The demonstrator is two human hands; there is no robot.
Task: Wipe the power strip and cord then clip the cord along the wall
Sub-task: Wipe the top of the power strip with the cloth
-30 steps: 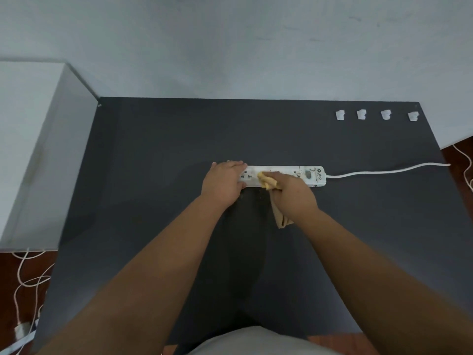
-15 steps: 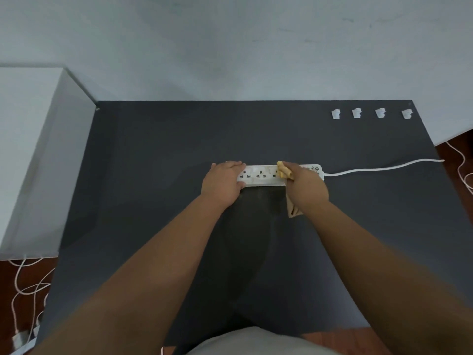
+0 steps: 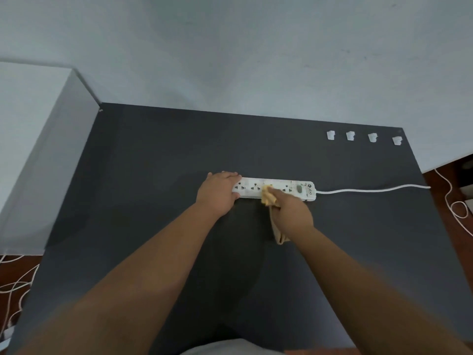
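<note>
A white power strip (image 3: 302, 188) lies flat in the middle of a dark grey table (image 3: 153, 175), its white cord (image 3: 371, 189) running right and over the table's edge. My left hand (image 3: 217, 193) presses down on the strip's left end and holds it still. My right hand (image 3: 291, 208) grips a folded yellow cloth (image 3: 267, 197) and presses it on the strip's middle sockets; the cloth's tail hangs below my wrist. Several small white cord clips (image 3: 350, 136) sit in a row at the table's back right, near the wall.
A pale wall (image 3: 256, 60) rises behind the table. A white cabinet (image 3: 33, 149) stands against the table's left side. Loose white cables lie on the brown floor at the left (image 3: 12, 283) and at the right (image 3: 458, 211).
My right hand slid the cloth right to the strip's switch end, then back left to the middle sockets. My left hand stayed on the strip's left end.
</note>
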